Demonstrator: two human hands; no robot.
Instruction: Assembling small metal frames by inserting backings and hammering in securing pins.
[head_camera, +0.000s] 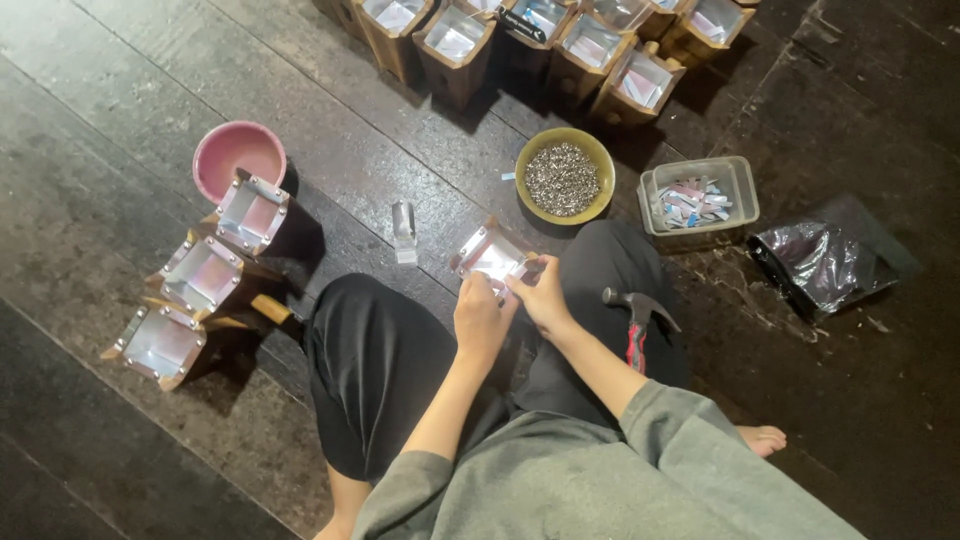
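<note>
Box (490, 255), a small wooden one lined with shiny metal, sits tilted between my knees with my left hand (480, 318) and right hand (543, 295) close together, pinching its near rim; I judge it could slip and knock the tack bowl (563, 176) just beyond.

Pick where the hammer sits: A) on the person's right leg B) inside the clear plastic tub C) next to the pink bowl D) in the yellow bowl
A: the hammer lies across the black-trousered right leg, just right of the right hand, apart from the yellow bowl of small metal pieces.
</note>
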